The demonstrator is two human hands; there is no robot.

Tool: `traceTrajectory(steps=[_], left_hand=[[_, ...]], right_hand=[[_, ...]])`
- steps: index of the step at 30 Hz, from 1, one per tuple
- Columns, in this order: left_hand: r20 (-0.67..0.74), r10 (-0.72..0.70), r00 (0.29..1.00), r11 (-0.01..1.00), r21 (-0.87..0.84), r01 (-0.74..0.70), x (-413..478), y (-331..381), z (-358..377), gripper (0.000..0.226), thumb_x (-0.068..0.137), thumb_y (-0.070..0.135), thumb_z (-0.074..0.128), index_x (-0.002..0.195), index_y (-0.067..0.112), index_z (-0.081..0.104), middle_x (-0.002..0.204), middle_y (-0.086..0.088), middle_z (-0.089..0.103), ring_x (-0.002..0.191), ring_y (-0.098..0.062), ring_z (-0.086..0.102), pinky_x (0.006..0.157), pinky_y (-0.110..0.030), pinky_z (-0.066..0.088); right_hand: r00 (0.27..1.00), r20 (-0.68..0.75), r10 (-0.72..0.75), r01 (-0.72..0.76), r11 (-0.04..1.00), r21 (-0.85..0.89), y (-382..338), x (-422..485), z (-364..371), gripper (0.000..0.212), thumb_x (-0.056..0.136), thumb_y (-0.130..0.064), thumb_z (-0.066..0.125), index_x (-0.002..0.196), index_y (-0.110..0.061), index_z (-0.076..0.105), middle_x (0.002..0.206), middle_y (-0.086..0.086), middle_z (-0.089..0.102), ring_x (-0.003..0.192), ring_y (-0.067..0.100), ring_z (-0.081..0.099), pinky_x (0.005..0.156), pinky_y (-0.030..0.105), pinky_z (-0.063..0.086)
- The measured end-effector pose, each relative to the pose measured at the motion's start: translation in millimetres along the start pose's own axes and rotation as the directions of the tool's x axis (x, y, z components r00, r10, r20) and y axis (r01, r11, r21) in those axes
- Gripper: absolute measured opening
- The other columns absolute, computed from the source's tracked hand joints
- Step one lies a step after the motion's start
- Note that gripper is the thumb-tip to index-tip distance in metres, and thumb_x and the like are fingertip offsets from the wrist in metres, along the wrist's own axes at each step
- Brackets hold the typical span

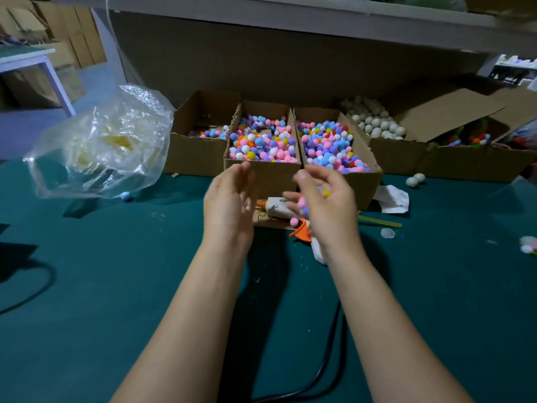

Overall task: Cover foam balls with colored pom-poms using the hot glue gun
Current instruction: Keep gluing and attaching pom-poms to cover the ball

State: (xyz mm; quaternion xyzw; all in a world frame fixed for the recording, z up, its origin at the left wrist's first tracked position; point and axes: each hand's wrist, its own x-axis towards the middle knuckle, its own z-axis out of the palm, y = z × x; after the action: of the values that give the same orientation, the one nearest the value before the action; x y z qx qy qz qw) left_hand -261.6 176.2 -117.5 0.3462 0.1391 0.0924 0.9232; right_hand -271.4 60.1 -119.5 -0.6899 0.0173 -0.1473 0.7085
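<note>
While the right hand (322, 199) cups a few pom-poms (302, 202), the left hand (229, 196) hangs open — empty. Between and just beyond them lies the hot glue gun (276, 206), nozzle pointing left — likely the right hand's reach

Head-worn view, forward and down, close over the green table (116, 286).

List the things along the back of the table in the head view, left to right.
Clear plastic bag → nearly empty cardboard box → two boxes of mixed pom-poms → box of white foam balls → box with open flaps.
</note>
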Motion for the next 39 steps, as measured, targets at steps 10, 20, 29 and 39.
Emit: traceTrajectory(steps=[10, 20, 29, 39], left_hand=[[-0.003, 0.119, 0.993, 0.988, 0.096, -0.118, 1.9, -1.7, -4.3, 0.031, 0.103, 0.016, 0.041, 0.072, 0.018, 0.039, 0.046, 0.009, 0.042, 0.039, -0.003, 0.033, 0.041, -0.015, 0.028], [0.032, 0.147, 0.989, 0.969, 0.195, -0.150, -4.2, -1.5, -4.4, 0.013, 0.095, 0.007, 0.060, 0.086, 0.014, 0.066, 0.078, 0.001, 0.067, 0.072, -0.005, 0.058, 0.054, -0.013, 0.046], [0.116, 0.126, 0.985, 0.967, 0.206, -0.148, -4.0, -3.2, -1.5, 0.016, 0.094, 0.007, 0.061, 0.080, 0.016, 0.061, 0.070, 0.002, 0.057, 0.062, -0.003, 0.051, 0.051, -0.013, 0.041], [0.204, 0.179, 0.962, 0.772, 0.577, -0.266, -6.1, -11.7, -3.5, 0.043, 0.103, 0.028, 0.048, 0.062, 0.017, 0.041, 0.050, 0.008, 0.038, 0.045, -0.006, 0.031, 0.045, -0.020, 0.028]], right_hand=[[0.996, -0.050, 0.074, -0.072, 0.997, 0.041, -0.5, -0.7, -9.1, 0.011, 0.095, -0.023, 0.057, 0.102, -0.018, 0.064, 0.090, -0.003, 0.070, 0.061, 0.006, 0.068, 0.061, 0.038, 0.059], [0.995, -0.063, 0.077, -0.074, 0.996, 0.057, -0.1, -0.9, -10.5, 0.006, 0.093, -0.023, 0.059, 0.095, -0.022, 0.065, 0.080, -0.007, 0.071, 0.061, 0.005, 0.068, 0.056, 0.027, 0.058], [0.987, -0.053, 0.149, -0.141, 0.983, 0.119, -1.1, -0.6, -9.9, 0.010, 0.094, -0.023, 0.057, 0.094, -0.019, 0.066, 0.077, -0.007, 0.072, 0.057, 0.004, 0.067, 0.054, 0.025, 0.056], [0.947, 0.132, 0.292, -0.319, 0.900, 0.297, -8.8, -1.8, -15.1, 0.015, 0.092, -0.026, 0.060, 0.095, -0.015, 0.069, 0.082, 0.000, 0.075, 0.058, 0.006, 0.064, 0.060, 0.027, 0.053]])
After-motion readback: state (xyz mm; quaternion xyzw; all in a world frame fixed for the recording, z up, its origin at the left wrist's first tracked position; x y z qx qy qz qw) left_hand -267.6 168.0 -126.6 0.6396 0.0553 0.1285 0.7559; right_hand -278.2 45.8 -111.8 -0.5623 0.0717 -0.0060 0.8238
